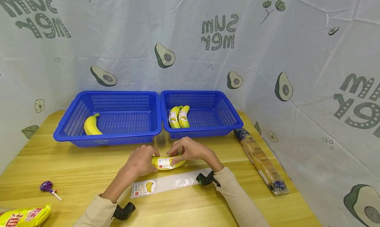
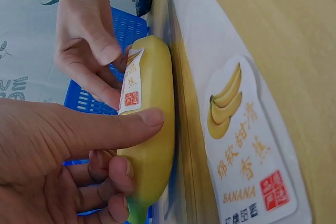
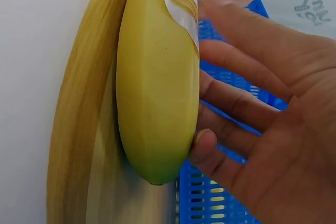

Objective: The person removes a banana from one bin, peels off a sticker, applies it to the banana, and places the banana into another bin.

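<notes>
Between both hands, a yellow banana point(image 1: 155, 162) lies sideways just above the label strip, a white banana label point(image 1: 164, 163) on its side. My left hand point(image 1: 143, 161) grips its stem end, thumb across the front and fingers behind, as the left wrist view shows. The right hand point(image 1: 189, 149) holds the other half, its thumb on the label and its fingers along the back of the banana point(image 3: 152, 82). In the right wrist view, one edge of the label stands slightly off the peel. Nearer me, a pale backing strip point(image 1: 167, 185) carries another banana label point(image 2: 244, 150) at its left end.
Two blue baskets stand at the back: the left basket point(image 1: 127, 138) holds one unlabelled banana point(image 1: 91, 125), the right basket point(image 1: 207, 132) two labelled bananas point(image 1: 179, 117). A long clear packet point(image 1: 259, 161) lies right. At left are a purple lollipop point(image 1: 46, 186) and a yellow packet point(image 1: 26, 217).
</notes>
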`<state>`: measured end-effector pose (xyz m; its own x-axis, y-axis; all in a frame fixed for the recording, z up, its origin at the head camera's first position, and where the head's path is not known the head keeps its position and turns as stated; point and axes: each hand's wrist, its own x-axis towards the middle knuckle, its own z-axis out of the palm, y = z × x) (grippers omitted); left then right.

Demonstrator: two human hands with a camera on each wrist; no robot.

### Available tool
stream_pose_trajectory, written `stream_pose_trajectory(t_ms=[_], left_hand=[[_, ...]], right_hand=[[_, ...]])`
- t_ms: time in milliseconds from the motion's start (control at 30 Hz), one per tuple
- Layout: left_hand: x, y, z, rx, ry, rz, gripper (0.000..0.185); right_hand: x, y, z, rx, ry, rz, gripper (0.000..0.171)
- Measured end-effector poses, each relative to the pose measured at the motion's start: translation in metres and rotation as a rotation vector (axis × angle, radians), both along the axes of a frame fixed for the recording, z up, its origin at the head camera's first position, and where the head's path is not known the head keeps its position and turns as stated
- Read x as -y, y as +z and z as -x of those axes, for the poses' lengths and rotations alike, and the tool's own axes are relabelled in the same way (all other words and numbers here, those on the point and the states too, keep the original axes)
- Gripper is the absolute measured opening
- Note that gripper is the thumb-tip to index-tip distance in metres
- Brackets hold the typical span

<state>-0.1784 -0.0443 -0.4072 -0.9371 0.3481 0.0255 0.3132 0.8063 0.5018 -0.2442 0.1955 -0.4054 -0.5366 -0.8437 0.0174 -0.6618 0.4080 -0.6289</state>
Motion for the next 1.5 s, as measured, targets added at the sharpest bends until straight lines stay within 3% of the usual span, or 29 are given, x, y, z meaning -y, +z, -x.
stream_pose_trajectory(t_ms=[167,367,533,867,1033,1133,1233,1300,1400,1500], left_hand=[[-0.002,0.000,0.001,-0.056,-0.038,-0.031,0.045],[-0.005,0.000,0.000,-0.079,-0.085,-0.113,0.044],[-0.006,0.000,0.000,-0.137,-0.125,-0.143,0.044],[0.001,0.004,0.003,-0.179,-0.220,-0.369,0.054],[0.002,0.011,0.006,-0.246,-0.260,-0.467,0.045],[0.001,0.012,0.007,-0.272,-0.231,-0.559,0.028],[0.000,0.011,0.010,-0.279,-0.141,-0.668,0.009],[-0.001,0.012,0.011,-0.253,-0.069,-0.736,0.006],[-0.003,0.014,0.013,-0.157,0.041,-0.818,0.014],[-0.008,0.016,0.013,0.038,0.120,-0.886,0.022]], right_hand=[[0.001,-0.003,-0.001,0.031,0.009,0.011,0.024],[0.000,0.001,-0.003,0.092,0.046,-0.066,0.021],[-0.002,0.005,-0.005,0.081,0.058,-0.084,0.020],[-0.007,0.017,-0.009,0.103,-0.026,-0.086,0.023],[-0.014,0.024,-0.011,0.144,-0.045,-0.089,0.022],[-0.019,0.030,-0.013,0.160,-0.045,-0.081,0.022],[-0.025,0.037,-0.013,0.177,-0.062,-0.061,0.021],[-0.029,0.041,-0.013,0.200,-0.088,-0.047,0.021],[-0.034,0.046,-0.012,0.231,-0.124,-0.023,0.020],[-0.040,0.052,-0.010,0.256,-0.157,0.001,0.019]])
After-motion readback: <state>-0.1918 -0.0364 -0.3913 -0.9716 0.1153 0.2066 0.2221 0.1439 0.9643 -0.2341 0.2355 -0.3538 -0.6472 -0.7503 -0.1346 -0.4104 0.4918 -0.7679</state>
